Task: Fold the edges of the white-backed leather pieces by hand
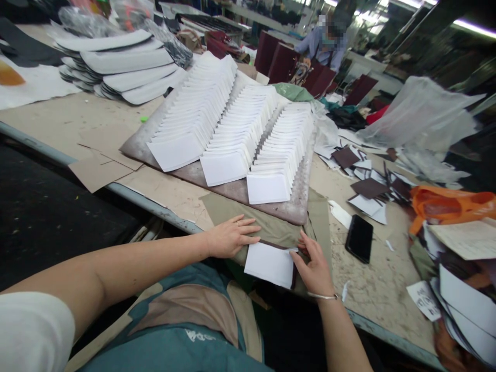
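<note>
Near a black phone [359, 238], the right hand [314, 263] pinches a white panel [269, 264] — left hand [228, 237] spread.

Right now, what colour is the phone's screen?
Black; the phone shows best in the head view.

Surface [391, 268], tan-topped, spanning frame; dark floor area [50, 206], left; lit ceiling tubes [475, 28], upper right; blurred workroom behind.

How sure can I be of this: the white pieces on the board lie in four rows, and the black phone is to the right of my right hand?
There are three rows of white pieces on the board, not four, as the head view shows. The black phone is to the right of your right hand.
</note>
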The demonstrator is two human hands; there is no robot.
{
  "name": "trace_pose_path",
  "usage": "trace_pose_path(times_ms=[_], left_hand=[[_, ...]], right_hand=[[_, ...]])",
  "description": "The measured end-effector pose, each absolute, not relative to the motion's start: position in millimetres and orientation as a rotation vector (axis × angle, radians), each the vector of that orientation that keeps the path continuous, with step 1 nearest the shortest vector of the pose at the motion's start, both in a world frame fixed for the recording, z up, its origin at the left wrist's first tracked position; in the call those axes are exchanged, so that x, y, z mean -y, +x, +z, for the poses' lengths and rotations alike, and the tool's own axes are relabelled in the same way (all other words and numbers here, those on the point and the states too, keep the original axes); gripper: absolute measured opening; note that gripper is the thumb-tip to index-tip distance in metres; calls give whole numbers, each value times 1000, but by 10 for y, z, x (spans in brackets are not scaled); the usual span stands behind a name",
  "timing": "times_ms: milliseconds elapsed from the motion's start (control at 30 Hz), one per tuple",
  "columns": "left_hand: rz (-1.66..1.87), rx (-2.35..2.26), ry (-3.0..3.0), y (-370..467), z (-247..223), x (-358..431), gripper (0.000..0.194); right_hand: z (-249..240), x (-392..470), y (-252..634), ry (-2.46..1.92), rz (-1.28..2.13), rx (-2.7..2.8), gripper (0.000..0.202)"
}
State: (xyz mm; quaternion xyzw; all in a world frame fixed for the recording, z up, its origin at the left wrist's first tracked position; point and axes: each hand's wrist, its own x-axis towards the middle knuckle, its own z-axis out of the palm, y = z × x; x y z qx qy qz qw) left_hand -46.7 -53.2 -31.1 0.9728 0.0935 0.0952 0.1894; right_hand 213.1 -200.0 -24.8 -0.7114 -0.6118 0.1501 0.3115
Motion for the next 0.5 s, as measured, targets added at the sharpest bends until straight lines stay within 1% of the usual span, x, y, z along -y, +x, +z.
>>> trace_pose_path(times_ms=[67,167,300,433,500], left_hand=[[283,-268,2712,-468,-324,528,48],[319,-259,2620,-491,-312,492,44],[381,-273,2337,-541,-202,427,40],[332,-558,1933,-477,-53,444,48],[272,-720,1792,-385,-9,497,45]], right_hand=[[-245,2022,2123,-1919,469,1557,66],[-224,2008,2069,-1969,570,1488,68],[-187,1941,2013,-1869,715,1202,74],[-131,1906,2028,-1731,810,1055,77],[-88,1923,2048,-1695,813,1025,75]])
